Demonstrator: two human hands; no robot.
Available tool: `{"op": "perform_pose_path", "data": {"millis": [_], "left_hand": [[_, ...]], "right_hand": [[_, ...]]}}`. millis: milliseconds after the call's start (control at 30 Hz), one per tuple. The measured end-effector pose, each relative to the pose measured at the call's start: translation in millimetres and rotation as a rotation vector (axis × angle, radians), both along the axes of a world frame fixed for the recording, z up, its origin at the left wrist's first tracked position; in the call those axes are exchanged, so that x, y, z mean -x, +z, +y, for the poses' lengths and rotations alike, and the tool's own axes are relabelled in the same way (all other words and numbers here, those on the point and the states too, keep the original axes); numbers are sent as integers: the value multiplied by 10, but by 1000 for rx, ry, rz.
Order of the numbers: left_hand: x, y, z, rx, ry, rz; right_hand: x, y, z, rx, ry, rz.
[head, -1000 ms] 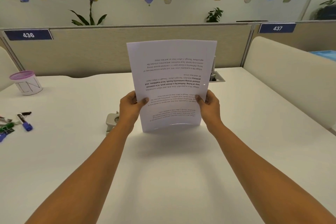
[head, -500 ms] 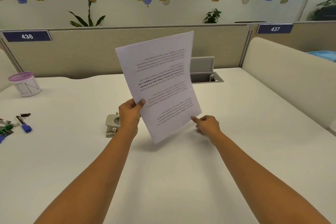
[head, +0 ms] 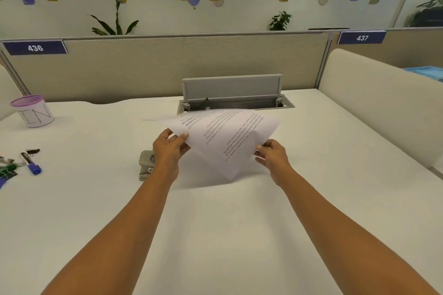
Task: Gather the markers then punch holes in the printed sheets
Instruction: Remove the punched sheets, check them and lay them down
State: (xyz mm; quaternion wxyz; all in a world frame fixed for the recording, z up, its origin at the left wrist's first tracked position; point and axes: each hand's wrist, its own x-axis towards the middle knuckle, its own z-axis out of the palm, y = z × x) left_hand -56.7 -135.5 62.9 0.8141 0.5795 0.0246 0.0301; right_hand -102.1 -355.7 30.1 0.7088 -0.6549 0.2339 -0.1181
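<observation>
From my seat I see the printed sheets (head: 227, 143) held off the table (head: 215, 235), tilted almost flat, with their nearest corner pointing down towards the tabletop. I cannot tell whether that corner touches. The far edge is blurred, and the text runs upside down to me.

The left hand (head: 167, 151) pinches the left edge: its thumb (head: 184, 136) lies on top of the paper and the other fingers are curled underneath. The right hand (head: 273, 155) pinches the right edge in the same way, with the fingertips pressed together on the paper.

The grey hole punch (head: 145, 165) sits on the table just beside the left wrist, which partly hides it, and it is clear of the paper. Beyond the sheets an open cable hatch (head: 232, 93) is set into the table.

The markers (head: 31, 163) lie well apart at the table's left edge, one of them blue-capped. A purple-rimmed cup (head: 33, 112) marked "IN" stands farther back.
</observation>
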Motion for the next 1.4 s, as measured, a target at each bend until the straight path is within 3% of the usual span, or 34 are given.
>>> {"op": "perform_pose_path", "data": {"millis": [200, 333, 467, 633, 733, 900, 1100, 1400], "left_hand": [[-118, 26, 233, 87, 37, 165], [-159, -64, 244, -55, 65, 285], [-142, -155, 194, -209, 56, 327], [-117, -224, 136, -329, -69, 362], [-122, -248, 119, -390, -82, 353], [-181, -224, 153, -560, -25, 275], [-208, -132, 146, -582, -24, 181], [-197, 78, 190, -340, 54, -19]], "right_hand": [[19, -100, -250, 11, -24, 180], [24, -167, -361, 168, -60, 335], [82, -67, -387, 334, -150, 368], [66, -23, -352, 340, -167, 307], [73, 49, -285, 522, -191, 303], [84, 247, -243, 642, -266, 60], [87, 375, -308, 402, -245, -168], [50, 466, -347, 247, -216, -318]]}}
